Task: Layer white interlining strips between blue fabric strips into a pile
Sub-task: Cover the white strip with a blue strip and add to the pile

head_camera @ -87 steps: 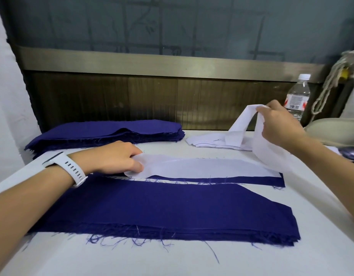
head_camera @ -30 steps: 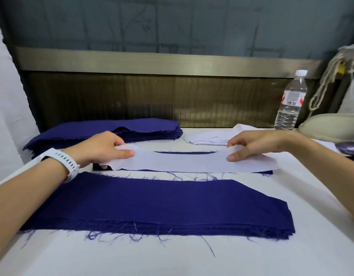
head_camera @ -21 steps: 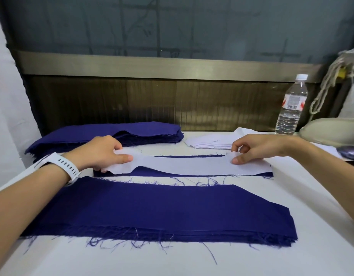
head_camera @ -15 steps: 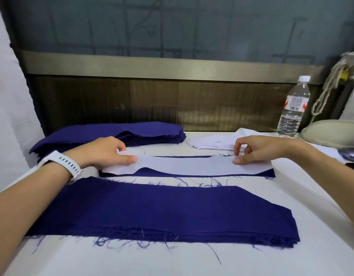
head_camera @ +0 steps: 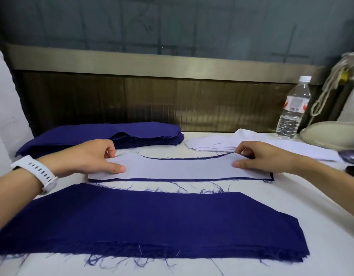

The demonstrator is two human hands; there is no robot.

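Observation:
A white interlining strip (head_camera: 178, 168) lies flat on a blue fabric strip (head_camera: 192, 179) in the middle of the table; only thin blue edges show around it. My left hand (head_camera: 88, 158) holds the strip's left end, thumb on top and fingers curled at the far edge. My right hand (head_camera: 259, 158) pinches the right end between thumb and curled index finger. A wide pile of blue strips (head_camera: 152, 222) lies nearest me. A second blue pile (head_camera: 104, 132) sits at the back left, and a pile of white interlining strips (head_camera: 216, 144) at the back right.
A water bottle (head_camera: 293, 110) stands at the back right beside a cream rounded object (head_camera: 331, 136) and hanging cord. A dark object (head_camera: 351, 156) sits at the right edge. A wood-and-metal wall panel (head_camera: 152, 66) closes off the back of the white table (head_camera: 291, 206).
The white strip, earlier lifted by my right hand, has been laid down and slid over the blue strip. Less blue shows around it now than half a second ago.

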